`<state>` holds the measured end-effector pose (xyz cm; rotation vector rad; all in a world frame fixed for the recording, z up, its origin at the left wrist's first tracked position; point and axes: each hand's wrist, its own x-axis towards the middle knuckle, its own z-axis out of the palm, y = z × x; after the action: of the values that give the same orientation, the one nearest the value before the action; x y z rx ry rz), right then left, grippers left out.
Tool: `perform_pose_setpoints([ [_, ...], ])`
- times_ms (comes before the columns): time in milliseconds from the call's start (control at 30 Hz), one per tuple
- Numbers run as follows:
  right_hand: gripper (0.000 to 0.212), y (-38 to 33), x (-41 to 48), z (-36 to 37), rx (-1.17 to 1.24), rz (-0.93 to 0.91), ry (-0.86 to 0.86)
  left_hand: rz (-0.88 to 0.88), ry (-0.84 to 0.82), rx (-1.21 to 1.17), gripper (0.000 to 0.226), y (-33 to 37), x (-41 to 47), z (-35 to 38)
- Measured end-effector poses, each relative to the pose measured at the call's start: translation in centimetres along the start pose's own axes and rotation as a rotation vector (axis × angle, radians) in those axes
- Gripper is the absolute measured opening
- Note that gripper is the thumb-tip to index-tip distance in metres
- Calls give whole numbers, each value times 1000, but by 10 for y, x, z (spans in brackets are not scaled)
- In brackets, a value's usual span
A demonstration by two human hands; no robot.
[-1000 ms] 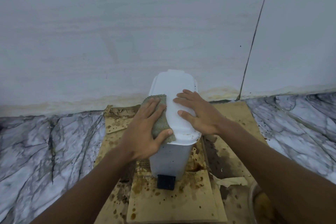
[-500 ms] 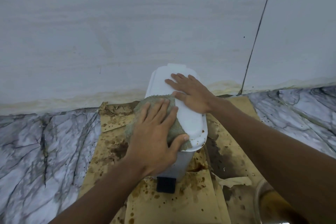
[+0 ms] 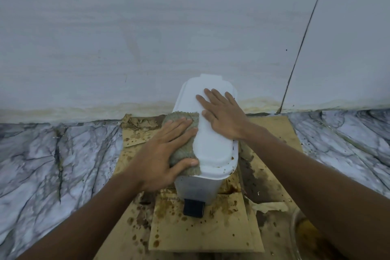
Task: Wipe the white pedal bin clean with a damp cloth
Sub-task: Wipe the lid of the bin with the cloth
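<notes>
Since the earlier frame, left hand [image 3: 162, 154] has slid the cloth [image 3: 184, 133] leftward on the bin [image 3: 211, 143] lid — fingers spread, pressing flat. Right hand [image 3: 221, 116] steadies, open-palmed. Bin stands on stained cardboard [image 3: 202, 234] against the wall — recommend overlapping strokes, firm pressure.

The left hand [image 3: 162, 158] presses a cloth [image 3: 185, 133] flat on the bin [image 3: 211, 143] lid; the right hand [image 3: 223, 116] rests open beside it, over stained, perhaps wet, cardboard [image 3: 202, 232].

Smooth white plastic bin lid [image 3: 213, 150], rough terry cloth [image 3: 185, 133], stained matt cardboard [image 3: 202, 236], veined marble floor [image 3: 52, 164].
</notes>
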<state>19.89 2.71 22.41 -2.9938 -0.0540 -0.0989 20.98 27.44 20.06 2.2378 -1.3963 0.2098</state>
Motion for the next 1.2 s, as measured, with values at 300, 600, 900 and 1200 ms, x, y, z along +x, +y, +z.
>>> perform_pose_setpoints([
  [300,53,-2,13,-1,78,80,-28,-158,-27,-82,75,-5,4,4],
  [600,51,33,34,-10,196,180,-48,-156,-59,-160,73,-20,57,-6],
  [900,54,-16,39,11,90,177,71,-188,-37,-122,79,-42,10,-10],
  [1200,54,13,38,-17,176,99,-53,-10,14,189,66,-5,27,15],
])
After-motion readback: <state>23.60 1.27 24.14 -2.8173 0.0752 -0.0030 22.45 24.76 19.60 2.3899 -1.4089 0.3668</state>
